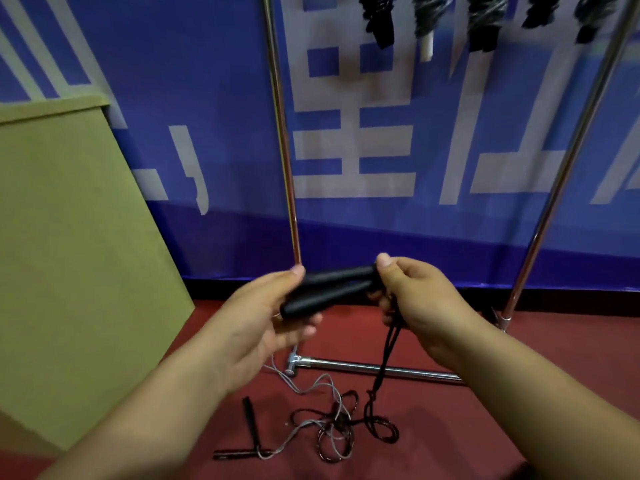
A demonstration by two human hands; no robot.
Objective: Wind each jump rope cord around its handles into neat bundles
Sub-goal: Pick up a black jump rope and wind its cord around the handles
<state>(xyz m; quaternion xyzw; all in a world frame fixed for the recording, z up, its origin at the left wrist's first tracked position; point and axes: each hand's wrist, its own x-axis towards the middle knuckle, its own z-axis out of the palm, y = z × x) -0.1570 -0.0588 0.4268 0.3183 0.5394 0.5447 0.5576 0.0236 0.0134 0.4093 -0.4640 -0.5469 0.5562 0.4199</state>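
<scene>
The setting is an indoor sports or exhibition-type venue, not a home. Indicators: a large blue banner (214, 98) printed with oversized white characters covers the rear wall down to a black skirting strip. The floor (450, 427) is covered in red carpet-like material. A chrome display rack (285, 150) with upright poles and a floor-level crossbar stands in front of the banner; dark bundled items (377, 19) hang from its top. A tan cardboard panel (69, 254) leans at the left edge. Jump rope cords (332, 424) lie tangled on the floor.
</scene>
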